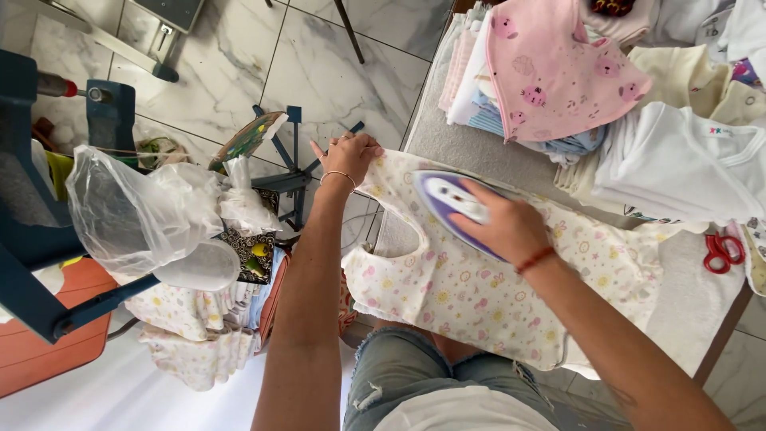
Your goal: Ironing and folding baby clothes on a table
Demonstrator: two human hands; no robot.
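Note:
A cream baby garment (479, 295) printed with small pink and yellow flowers lies spread over the grey padded table (455, 144). My right hand (504, 226) grips the handle of a purple and white iron (444, 196), which rests flat on the garment near its upper left part. My left hand (351, 153) presses down on the garment's far left corner at the table's edge, fingers closed on the cloth. My forearms reach up from the bottom of the view.
Folded baby clothes are stacked at the table's far side: a pink printed piece (550, 72), white pieces (678, 164). Red scissors (722, 251) lie at the right. Left of the table stand a blue frame (48, 239), a clear plastic bag (136, 211) and more floral cloth (191, 335).

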